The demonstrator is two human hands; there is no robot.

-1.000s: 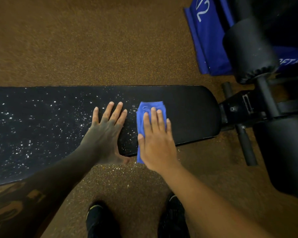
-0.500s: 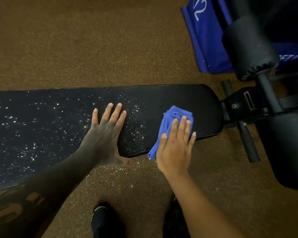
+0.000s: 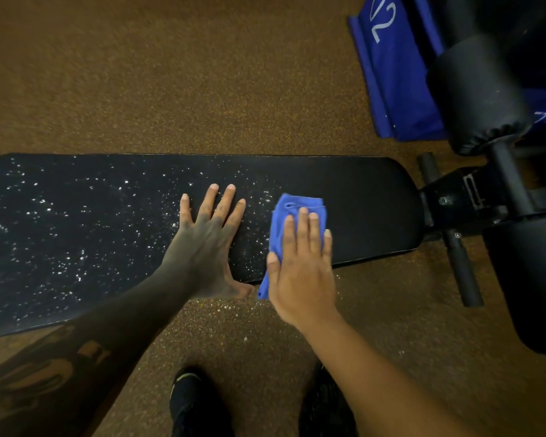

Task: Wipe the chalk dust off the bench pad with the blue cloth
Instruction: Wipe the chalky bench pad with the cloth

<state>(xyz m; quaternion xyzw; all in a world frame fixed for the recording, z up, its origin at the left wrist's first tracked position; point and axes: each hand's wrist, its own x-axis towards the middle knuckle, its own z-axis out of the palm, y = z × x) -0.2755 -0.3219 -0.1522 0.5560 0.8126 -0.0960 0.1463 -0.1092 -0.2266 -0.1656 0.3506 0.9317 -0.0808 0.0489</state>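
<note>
The fingers [image 3: 309, 227] of the right hand [image 3: 300, 269] lie flat, pressing the folded blue cloth [image 3: 284, 216] on the long black padded worktop [image 3: 360, 197]; left of them, the left hand [image 3: 202, 244] rests open among white chalk specks [image 3: 60, 231].

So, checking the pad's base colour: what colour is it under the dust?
Black, seen in the head view: bench pad.

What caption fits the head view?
Right hand wipes blue cloth across chalk-speckled bench pad; left hand braces flat.
</note>
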